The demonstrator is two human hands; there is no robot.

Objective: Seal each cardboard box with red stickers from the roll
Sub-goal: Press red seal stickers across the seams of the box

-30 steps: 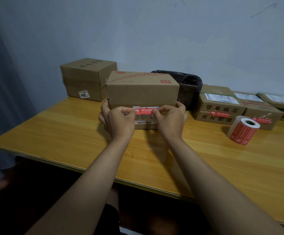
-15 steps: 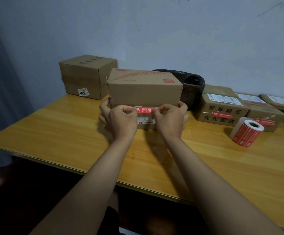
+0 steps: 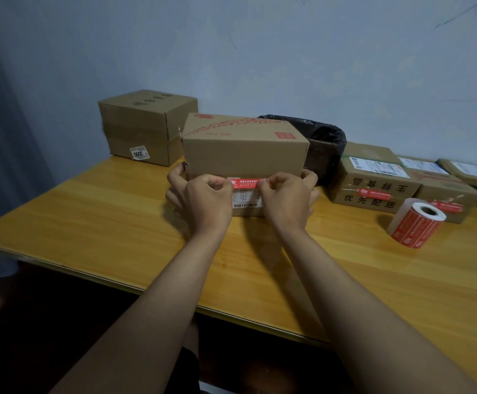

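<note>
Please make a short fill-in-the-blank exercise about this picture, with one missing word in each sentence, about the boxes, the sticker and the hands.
1. Both hands, the left hand and the right hand, hold a sticker whose colour is ____.
2. The sticker roll lies on the table, to the ____ of the hands.
3. The box being sealed stands in front of a black ____.
4. The box at the far left carries a small label with the number ____.

Missing words: red; right; bag; 3090
</note>
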